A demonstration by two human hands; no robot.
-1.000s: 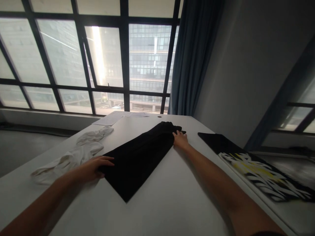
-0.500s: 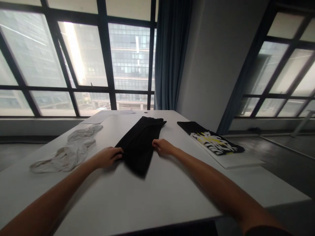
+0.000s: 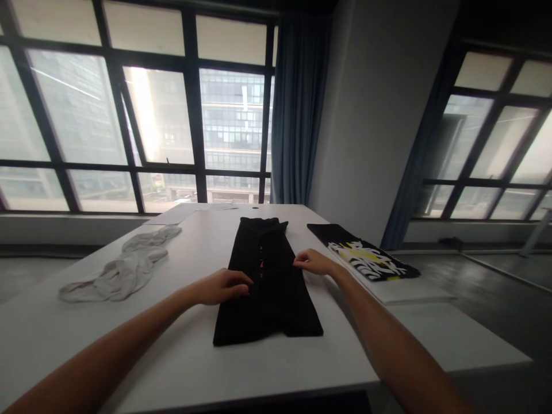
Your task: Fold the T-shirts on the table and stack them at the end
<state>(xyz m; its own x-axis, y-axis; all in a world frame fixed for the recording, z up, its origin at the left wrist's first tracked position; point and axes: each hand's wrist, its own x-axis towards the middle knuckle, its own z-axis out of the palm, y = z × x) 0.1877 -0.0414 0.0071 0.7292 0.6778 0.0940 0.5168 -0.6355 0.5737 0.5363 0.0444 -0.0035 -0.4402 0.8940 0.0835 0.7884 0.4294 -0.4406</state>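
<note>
A black folded garment (image 3: 276,305) with small red marks along its middle lies lengthwise on the white table in front of me; its exact kind is unclear. Over its left side rests my left hand (image 3: 222,286), fingers loosely bent and apart, holding nothing that I can see. My right hand (image 3: 314,262) is at the garment's right edge, fingertips pinched together on the cloth. At the near end the hem has a small notch, and the far end looks bunched.
A crumpled white garment (image 3: 125,267) lies on the left of the white table (image 3: 190,356). To the right, a black garment with white and yellow print (image 3: 366,259) lies folded on a white board (image 3: 414,290). Paper sheets (image 3: 172,215) lie at the far end.
The black garment's near part has come down and spread flat, wider and closer to me, and red marks now show. My left hand has let go of its edge and moved onto it.
</note>
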